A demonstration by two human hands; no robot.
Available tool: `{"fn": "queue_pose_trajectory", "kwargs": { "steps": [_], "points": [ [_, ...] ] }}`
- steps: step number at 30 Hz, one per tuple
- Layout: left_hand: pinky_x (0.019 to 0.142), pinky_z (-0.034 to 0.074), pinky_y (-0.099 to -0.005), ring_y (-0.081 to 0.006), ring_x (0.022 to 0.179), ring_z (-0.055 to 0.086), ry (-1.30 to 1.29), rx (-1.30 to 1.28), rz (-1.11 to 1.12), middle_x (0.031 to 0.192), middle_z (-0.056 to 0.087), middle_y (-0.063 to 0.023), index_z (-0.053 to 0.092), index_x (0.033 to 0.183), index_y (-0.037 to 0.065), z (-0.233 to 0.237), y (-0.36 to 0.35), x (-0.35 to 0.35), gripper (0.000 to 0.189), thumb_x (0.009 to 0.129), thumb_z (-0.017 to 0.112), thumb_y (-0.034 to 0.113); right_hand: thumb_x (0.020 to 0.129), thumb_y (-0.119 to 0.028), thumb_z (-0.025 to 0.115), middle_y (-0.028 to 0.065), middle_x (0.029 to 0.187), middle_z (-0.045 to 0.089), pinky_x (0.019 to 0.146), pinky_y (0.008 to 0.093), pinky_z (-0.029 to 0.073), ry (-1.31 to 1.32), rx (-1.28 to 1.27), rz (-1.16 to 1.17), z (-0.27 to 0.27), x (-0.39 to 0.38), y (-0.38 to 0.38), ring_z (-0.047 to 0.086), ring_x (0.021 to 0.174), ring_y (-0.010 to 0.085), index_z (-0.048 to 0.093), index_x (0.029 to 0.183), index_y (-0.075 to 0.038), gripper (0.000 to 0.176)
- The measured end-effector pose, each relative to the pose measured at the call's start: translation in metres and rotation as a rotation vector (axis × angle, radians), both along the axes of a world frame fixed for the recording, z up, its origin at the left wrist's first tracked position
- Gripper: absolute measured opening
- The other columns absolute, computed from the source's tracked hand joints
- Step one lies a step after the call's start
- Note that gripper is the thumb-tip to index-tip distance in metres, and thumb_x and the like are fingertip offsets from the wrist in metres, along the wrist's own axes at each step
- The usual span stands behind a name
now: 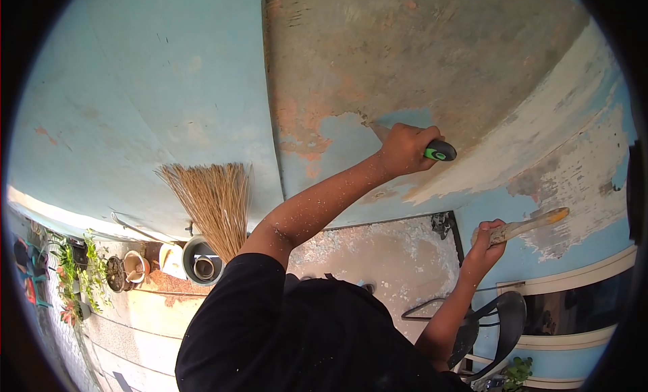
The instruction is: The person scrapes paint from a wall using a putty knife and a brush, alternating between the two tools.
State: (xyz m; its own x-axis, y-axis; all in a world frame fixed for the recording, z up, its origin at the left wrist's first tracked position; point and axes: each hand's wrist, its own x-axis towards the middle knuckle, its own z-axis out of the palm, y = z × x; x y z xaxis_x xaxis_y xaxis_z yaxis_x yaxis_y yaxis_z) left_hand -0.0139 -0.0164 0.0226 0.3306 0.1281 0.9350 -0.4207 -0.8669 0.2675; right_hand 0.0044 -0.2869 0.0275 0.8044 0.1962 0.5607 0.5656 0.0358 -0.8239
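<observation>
My left hand (405, 149) is closed around a scraper (440, 150) with a black and green handle. Its blade meets the wall (378, 61) at the ragged edge of a light blue paint patch (341, 130), where grey-brown plaster shows beside it. Flecks of paint dot the left forearm. Lower on the right, my right hand (484, 247) grips a worn, narrow wooden-handled tool (530, 226) with a yellow end pointing right. Its other end is hidden in the fingers, and it is held out in front of a partly stripped wall.
A stick broom (214, 203) stands bristles up at the left, by a dark bucket (201, 260). Paint chips litter the floor (385, 257). A black chair (503, 331) is at the lower right, below a window frame (574, 284). Potted plants (94, 277) line the far left.
</observation>
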Motion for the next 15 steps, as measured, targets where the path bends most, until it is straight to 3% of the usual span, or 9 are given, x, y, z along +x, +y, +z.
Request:
{"fn": "queue_pose_trajectory", "kwargs": {
  "steps": [15],
  "points": [
    [0.051, 0.05, -0.0378, -0.0275, 0.055, 0.064, 0.011, -0.042, 0.078, 0.064, 0.064, -0.0074, 0.059, 0.088, 0.011, 0.0006, -0.0008, 0.0018, 0.025, 0.07, 0.076, 0.015, 0.092, -0.008, 0.062, 0.0011, 0.088, 0.048, 0.07, 0.0236, 0.04, -0.01, -0.06, 0.077, 0.0064, 0.0008, -0.0007, 0.045, 0.077, 0.0093, 0.049, 0.1, -0.004, 0.016]
  ]
}}
